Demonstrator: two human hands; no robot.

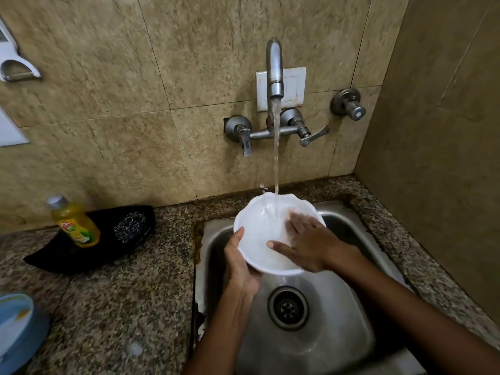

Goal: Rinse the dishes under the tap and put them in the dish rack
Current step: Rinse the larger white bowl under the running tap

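The left hand [239, 262] grips the near-left rim of the white scalloped plastic bowl [259, 234], holding it tilted over the stainless steel sink [338, 307] under the running metal wall tap [274, 74]. The right hand [308, 242] lies flat, fingers straight, rubbing its inside. Rinsing looks underway; next comes tipping the water out and finding the rack, which is not in view.

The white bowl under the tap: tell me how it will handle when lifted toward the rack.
The white bowl is wet under running water, so probably slippery. It looks rigid and possibly breakable. The left hand grips only its rim, so a firmer hold seems wise.
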